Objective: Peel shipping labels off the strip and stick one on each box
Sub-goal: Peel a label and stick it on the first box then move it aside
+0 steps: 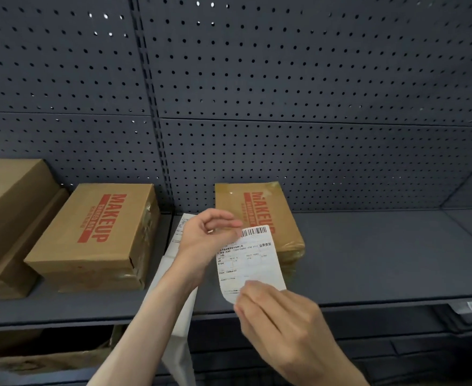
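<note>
A white shipping label (250, 260) with a barcode and printed text hangs in the air between my hands. My left hand (204, 238) pinches its top edge, and my right hand (279, 321) pinches its lower corner. Right behind the label a taped brown box (260, 201) with red MAKEUP print lies on the shelf. A second MAKEUP box (95, 235) lies to its left. The white label strip (179, 316) trails from the shelf between the two boxes down over the shelf edge, partly hidden by my left forearm.
Plain brown cartons (9, 215) are stacked at the far left of the dark grey shelf (382, 257). A perforated back panel (285, 93) rises behind. A lower shelf holds a brown carton (42, 358) at bottom left.
</note>
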Tool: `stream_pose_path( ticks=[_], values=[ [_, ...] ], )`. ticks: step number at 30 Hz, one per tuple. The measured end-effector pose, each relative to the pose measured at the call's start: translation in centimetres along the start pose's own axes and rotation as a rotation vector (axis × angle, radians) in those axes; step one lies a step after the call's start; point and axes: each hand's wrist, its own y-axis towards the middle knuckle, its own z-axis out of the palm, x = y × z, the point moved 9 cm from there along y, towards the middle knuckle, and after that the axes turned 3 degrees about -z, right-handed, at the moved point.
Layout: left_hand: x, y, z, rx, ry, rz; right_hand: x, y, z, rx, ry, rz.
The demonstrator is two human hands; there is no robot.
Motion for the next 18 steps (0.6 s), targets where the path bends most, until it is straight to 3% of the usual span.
stream_pose_path(
  ticks=[3,5,9,11,14,18],
  values=[
    [-0.9,0.8,0.1,-0.02,0.039,0.063,-0.7,-1.1,1.2,0.113,0.14,0.073],
    [-1.7,1.5,0.3,-0.006,0.053,0.11,-3.3,-1.9,1.6,0.139,0.332,0.257],
    [-3.2,3.3,1.1,0.046,0.041,0.17,-11.6,-4.5,2.5,-0.066,0.627,0.983],
    [-3.8,4.2,1.7,0.056,0.047,0.186,-13.9,-6.0,5.1,-0.033,0.903,1.284],
    [-4.7,5.5,2.5,0.058,0.105,0.213,-15.0,-6.2,6.9,0.133,1.031,1.337],
    [-5.9,7.4,2.4,-0.015,0.249,0.293,-16.7,-5.8,7.2,0.147,0.952,1.356]
  ],
)
